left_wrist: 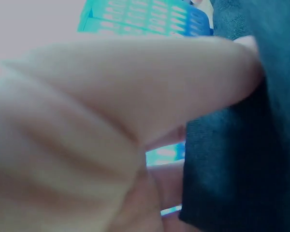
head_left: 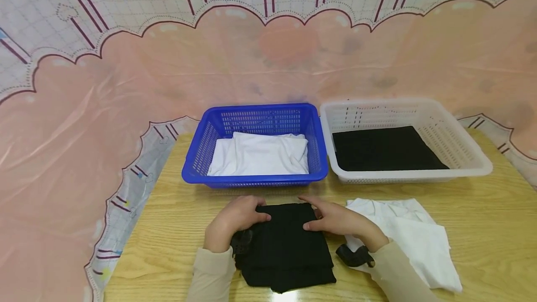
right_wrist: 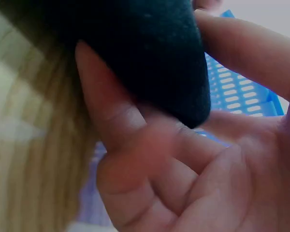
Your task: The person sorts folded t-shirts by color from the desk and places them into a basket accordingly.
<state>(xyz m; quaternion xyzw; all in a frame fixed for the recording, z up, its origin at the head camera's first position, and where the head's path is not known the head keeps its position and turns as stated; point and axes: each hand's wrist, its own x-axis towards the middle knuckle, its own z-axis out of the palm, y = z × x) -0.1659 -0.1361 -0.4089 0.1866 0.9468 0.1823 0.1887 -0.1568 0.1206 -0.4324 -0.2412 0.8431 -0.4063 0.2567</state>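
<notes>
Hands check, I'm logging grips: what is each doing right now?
Left hand: grips the folded black cloth at its far edge.
Right hand: grips the same cloth.

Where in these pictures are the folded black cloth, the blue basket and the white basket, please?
folded black cloth (head_left: 287,246), head view, middle of its top.
blue basket (head_left: 256,180), head view, near rim.
white basket (head_left: 463,139), head view, right wall.

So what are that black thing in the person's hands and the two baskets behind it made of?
The folded black garment looks like soft matte knit fabric: it creases, and its edge in the wrist views is fuzzy. The blue basket and the white basket look like moulded plastic, smooth and slightly glossy, with slotted walls.
</notes>
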